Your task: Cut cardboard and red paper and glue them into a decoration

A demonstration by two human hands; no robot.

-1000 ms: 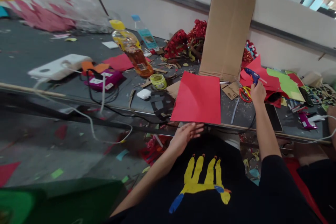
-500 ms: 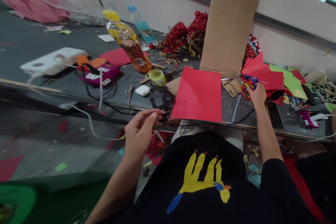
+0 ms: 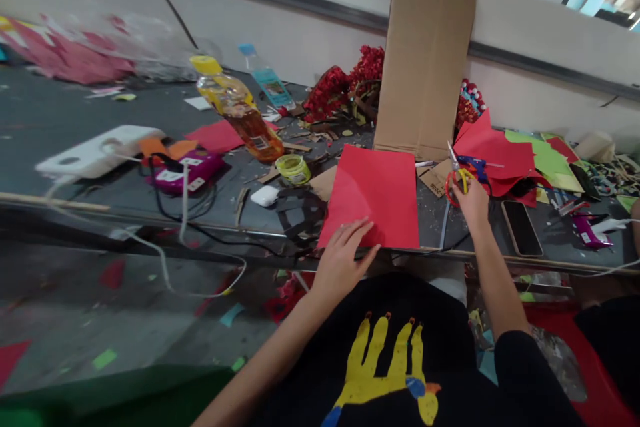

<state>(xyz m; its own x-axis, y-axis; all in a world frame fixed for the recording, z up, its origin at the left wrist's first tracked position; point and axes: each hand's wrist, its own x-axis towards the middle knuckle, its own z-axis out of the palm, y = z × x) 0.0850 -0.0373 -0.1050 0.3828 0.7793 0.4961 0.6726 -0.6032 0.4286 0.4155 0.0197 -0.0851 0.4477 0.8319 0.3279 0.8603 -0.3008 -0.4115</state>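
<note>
A sheet of red paper (image 3: 383, 187) lies at the table's front edge, right before me. My left hand (image 3: 345, 255) is open at its lower left corner, with the fingertips on the sheet and the thumb apart. Right of the paper, my right hand (image 3: 473, 203) is closed around the handles of scissors (image 3: 457, 180), red and yellow, whose blades point up and away. Just behind them rests a blue hot glue gun (image 3: 474, 167), partly covered by the scissors and hand. Black cut pieces (image 3: 300, 213) lie left of the sheet, beside a white earbud case (image 3: 265, 196).
A cardboard panel (image 3: 425, 67) leans against the wall. Leftward stand a tilted drink bottle (image 3: 245, 117), an open yellow-lidded jar (image 3: 293, 169) and a white power strip (image 3: 97, 151) with trailing cables. Rightward lie a phone (image 3: 521, 228) and red paper scraps (image 3: 493, 153).
My left hand has left the dark item at the table's edge and come right onto the red paper. My right hand has lifted the scissors' blades upward, away from the glue gun.
</note>
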